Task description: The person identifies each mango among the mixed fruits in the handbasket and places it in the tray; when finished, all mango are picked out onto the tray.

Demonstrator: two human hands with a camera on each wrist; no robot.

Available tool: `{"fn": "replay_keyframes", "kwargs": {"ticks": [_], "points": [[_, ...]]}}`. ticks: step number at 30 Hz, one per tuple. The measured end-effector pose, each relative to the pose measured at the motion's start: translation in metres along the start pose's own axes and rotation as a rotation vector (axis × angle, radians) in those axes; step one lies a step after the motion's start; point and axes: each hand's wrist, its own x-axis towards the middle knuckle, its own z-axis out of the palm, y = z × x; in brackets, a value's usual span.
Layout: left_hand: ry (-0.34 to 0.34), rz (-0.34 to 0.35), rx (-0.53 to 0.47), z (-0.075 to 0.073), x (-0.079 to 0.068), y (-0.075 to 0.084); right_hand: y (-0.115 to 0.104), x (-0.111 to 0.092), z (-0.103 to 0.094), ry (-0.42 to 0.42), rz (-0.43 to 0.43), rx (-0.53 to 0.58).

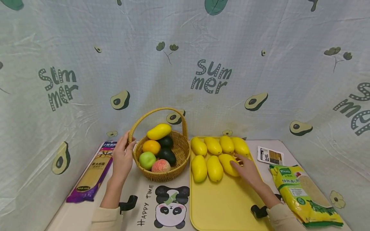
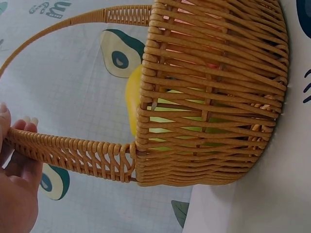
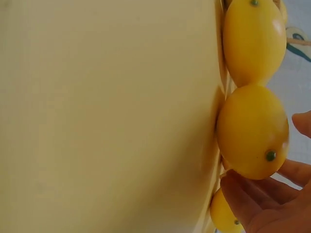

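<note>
My left hand (image 1: 122, 155) grips the handle (image 2: 73, 153) of a round wicker basket (image 1: 162, 176) at its left side. In the basket lie a yellow mango (image 1: 159, 131), an orange (image 1: 151, 147), a green apple (image 1: 147, 160), a peach (image 1: 161, 166) and two dark avocados (image 1: 167, 157). On the yellow tray (image 1: 222, 202), my right hand (image 1: 247, 170) reaches round the right end of a front-row mango (image 3: 252, 131). Its fingers lie along that mango's side, and in the right wrist view the thumb stands a little off the skin.
More mangoes (image 1: 214, 168) line the tray's back half in two rows. Spaghetti in a purple pack (image 1: 93, 173) lies left of the basket. Right of the tray are a yellow Knorr bag (image 1: 306, 195) and a small flat packet (image 1: 270, 155). A patterned curtain (image 1: 185, 73) stands behind.
</note>
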Motion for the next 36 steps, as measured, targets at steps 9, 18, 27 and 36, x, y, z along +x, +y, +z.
{"fn": "replay_keyframes", "kwargs": {"ticks": [9, 18, 27, 36], "points": [[-0.01, 0.027, 0.046, 0.0, 0.001, -0.001, -0.008, 0.007, -0.002, 0.069, -0.06, -0.001], [-0.033, 0.04, 0.02, -0.005, 0.007, 0.001, -0.032, 0.019, -0.001, 0.089, -0.159, 0.008], [-0.058, 0.062, 0.004, -0.01, 0.01, 0.003, -0.063, 0.032, 0.017, 0.045, -0.302, 0.036], [-0.046, 0.051, -0.03, -0.01, 0.016, 0.006, -0.1, 0.042, 0.045, -0.012, -0.429, 0.057]]}}
